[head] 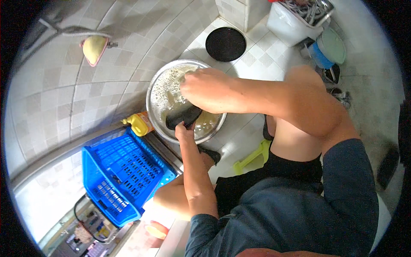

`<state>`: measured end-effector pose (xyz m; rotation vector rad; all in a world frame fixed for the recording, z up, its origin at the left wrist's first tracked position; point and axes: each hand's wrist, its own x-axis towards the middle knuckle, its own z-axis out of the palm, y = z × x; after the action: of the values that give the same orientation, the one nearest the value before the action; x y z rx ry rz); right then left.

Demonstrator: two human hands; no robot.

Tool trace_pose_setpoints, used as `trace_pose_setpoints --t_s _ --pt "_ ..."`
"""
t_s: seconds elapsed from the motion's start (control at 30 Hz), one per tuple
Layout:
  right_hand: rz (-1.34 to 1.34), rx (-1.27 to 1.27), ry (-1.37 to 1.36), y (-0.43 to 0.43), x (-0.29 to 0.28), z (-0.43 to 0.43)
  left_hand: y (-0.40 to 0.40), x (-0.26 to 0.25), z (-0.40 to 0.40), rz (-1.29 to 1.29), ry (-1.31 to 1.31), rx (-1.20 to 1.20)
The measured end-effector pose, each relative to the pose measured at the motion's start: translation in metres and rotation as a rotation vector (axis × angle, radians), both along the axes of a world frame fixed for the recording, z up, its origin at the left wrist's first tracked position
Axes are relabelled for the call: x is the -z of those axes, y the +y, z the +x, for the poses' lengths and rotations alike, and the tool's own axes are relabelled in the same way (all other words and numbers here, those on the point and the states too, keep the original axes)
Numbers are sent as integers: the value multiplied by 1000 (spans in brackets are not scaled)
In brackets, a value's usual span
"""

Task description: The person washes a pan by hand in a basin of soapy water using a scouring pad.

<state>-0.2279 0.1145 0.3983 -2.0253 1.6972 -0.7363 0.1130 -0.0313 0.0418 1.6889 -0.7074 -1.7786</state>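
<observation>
A round metal basin (148,102) stands on the tiled floor, holding cloudy water with foam (163,85). My left hand (185,130) grips the near edge of a black dish (183,118), tilted and partly in the water. Above the basin, my right hand (204,90) is curled with its back towards me. A small greyish-green thing (188,75) shows at its fingers; I cannot tell what it is. My right forearm covers part of the basin's far right side. Whatever lies under the foam is hidden.
A round black dish (225,44) lies on the floor beyond the basin. Beside the basin are a yellow bottle (140,124) and a blue plastic basket (128,167). A lime-green plastic stool (252,159) is near my legs. Metal utensils (310,13) fill a white container (282,25) at upper right.
</observation>
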Motion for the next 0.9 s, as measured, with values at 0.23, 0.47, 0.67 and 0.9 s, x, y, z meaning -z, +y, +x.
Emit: trace_pose_setpoints --t_s 0.23,0.47,0.67,0.9 --pt "-127 90 -51 10 -16 -24 11 -148 -60 -237 -660 273" --pt "-53 236 19 10 -16 -40 11 -244 -99 -736 -1392 983" --pt "-55 208 8 15 -18 -45 25 -308 -126 -902 -1530 1078" --pt "-170 230 -25 15 -18 -38 28 -360 -135 -1029 -1678 1158"
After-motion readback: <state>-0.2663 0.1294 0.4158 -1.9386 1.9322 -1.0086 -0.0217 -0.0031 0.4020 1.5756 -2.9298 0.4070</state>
